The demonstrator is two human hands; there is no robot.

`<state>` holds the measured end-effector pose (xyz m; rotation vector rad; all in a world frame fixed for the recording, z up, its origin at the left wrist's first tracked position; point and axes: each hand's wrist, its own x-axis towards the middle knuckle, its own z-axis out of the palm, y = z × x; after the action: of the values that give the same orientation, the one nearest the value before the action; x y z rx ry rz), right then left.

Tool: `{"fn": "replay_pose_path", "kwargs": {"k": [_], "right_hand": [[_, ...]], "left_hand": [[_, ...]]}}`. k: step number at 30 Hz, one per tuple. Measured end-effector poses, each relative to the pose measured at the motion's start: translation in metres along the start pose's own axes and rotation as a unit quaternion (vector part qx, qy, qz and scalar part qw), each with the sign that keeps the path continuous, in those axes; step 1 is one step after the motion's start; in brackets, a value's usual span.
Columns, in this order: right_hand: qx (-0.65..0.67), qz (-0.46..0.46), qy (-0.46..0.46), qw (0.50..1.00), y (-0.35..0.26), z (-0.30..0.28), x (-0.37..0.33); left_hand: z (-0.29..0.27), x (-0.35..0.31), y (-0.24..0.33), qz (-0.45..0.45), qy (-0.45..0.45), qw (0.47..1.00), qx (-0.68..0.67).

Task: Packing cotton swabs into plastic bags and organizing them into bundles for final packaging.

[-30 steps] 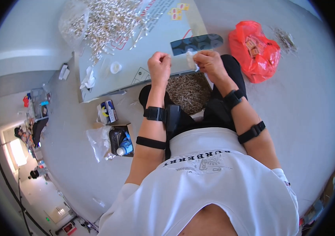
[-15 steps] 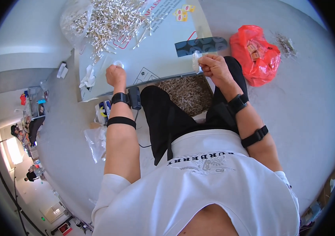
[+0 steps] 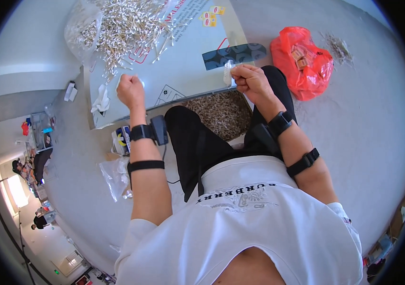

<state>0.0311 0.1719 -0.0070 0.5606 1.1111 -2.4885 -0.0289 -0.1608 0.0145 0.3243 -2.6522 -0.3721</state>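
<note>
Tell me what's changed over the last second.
Your left hand moved left, away from your right hand, to the round white dish, partly hiding it; whether it grips anything is unclear. Your right hand still holds the whitish packet; the cotton swab pile stayed put.

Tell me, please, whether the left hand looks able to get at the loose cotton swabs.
Probably yes: the swabs spread over the table just beyond the left hand, with nothing visible between them, and the clear plastic bag leaves their near side uncovered.
</note>
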Motion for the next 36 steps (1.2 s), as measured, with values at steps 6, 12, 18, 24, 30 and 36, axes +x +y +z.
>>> {"fn": "replay_pose_path", "kwargs": {"k": [6, 12, 18, 24, 30, 36], "right_hand": [[0.041, 0.017, -0.004, 0.999, 0.007, 0.000, 0.006], [0.076, 0.020, 0.012, 0.997, 0.012, 0.000, 0.009], [0.054, 0.004, -0.024, 0.998, 0.013, -0.001, 0.009], [-0.119, -0.113, -0.004, 0.987, 0.013, 0.013, 0.002], [-0.078, -0.086, 0.003, 0.993, 0.015, 0.010, 0.005], [-0.125, -0.133, 0.013, 0.983, 0.015, 0.016, 0.002]], "left_hand": [[-0.007, -0.057, 0.131, 0.040, -0.265, 0.885, -0.381], [0.021, -0.084, 0.164, 0.035, -0.333, 0.835, -0.437], [0.023, -0.082, 0.165, 0.038, -0.321, 0.858, -0.399], [0.026, -0.080, 0.162, -0.006, -0.325, 0.859, -0.396], [0.023, -0.080, 0.161, -0.070, -0.366, 0.811, -0.451], [0.014, -0.081, 0.167, -0.090, -0.366, 0.796, -0.474]]}}
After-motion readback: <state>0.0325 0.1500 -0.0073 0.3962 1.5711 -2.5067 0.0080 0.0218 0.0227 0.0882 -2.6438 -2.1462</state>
